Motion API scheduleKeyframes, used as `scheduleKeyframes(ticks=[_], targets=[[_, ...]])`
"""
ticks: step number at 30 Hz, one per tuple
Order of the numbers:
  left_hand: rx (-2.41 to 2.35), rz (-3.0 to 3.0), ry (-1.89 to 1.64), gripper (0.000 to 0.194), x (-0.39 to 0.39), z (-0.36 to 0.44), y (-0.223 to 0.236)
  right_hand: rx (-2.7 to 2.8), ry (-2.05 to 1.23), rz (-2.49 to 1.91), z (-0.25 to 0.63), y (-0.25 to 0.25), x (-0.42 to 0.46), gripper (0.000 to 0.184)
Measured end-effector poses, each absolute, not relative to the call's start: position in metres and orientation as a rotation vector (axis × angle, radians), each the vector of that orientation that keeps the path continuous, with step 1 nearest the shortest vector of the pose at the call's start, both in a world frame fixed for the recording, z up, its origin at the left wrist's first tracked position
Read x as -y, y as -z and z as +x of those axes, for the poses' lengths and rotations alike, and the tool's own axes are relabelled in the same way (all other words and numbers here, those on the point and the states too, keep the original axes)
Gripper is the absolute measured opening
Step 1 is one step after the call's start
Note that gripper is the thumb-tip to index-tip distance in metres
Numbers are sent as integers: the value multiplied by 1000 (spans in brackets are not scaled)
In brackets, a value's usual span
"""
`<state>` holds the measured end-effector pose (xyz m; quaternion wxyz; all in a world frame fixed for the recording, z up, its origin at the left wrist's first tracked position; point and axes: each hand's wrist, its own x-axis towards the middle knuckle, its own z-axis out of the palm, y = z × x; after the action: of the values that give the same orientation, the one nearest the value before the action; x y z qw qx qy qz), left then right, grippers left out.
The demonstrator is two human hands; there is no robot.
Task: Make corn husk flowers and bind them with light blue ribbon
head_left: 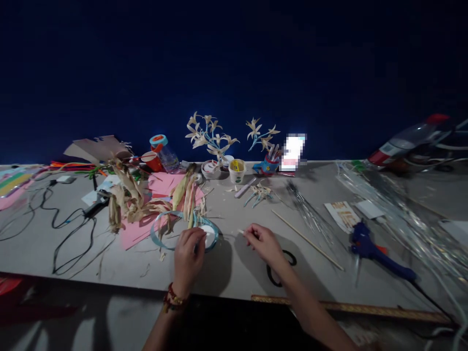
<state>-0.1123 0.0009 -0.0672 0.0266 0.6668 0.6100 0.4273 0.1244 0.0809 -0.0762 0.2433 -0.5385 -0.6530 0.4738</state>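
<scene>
My left hand (189,251) is curled closed over the near side of a loose loop of light blue tape (156,233), beside a white disc-shaped piece (209,236). Whatever its fingers hold is hidden from me. To the right, my right hand (263,243) pinches a small pale strip (241,232) between thumb and fingertips, just above the table. Farther back lies a small bunch of pale husk flowers on blue stems (259,193). Dried corn husks (127,195) are heaped at the left on pink paper sheets (137,234).
Husk-flower branches (210,134) stand at the back near a white cup (237,171) and a lit phone (292,152). On the right are a blue glue gun (380,253), a thin stick (309,241), wires (310,214) and a bottle (405,139). Black cables (54,253) cross the left.
</scene>
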Motion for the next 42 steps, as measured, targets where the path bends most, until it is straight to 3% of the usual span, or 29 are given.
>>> scheduleKeyframes(ticks=[5,16,19,25,36,42], targets=[[-1776,1967,-1342,14,-4,-100,59,1582,-1499,-1395,132,72,-81,21],[-1068,891,-1305,23,-10,-59,51,1411,-2019,-1156,113,47,-52,36],[-1074,716,-1296,26,-7,-56,55,1461,-1967,-1138,117,43,-49,38],[-1089,633,-1322,29,-4,-50,53,1662,-1730,-1062,121,35,-41,22],[-1180,675,-1301,28,1,-44,48,1467,-1911,-1073,115,41,-34,32],[-1530,1299,-1348,23,11,-72,52,1731,-1460,-1297,120,62,-45,37]])
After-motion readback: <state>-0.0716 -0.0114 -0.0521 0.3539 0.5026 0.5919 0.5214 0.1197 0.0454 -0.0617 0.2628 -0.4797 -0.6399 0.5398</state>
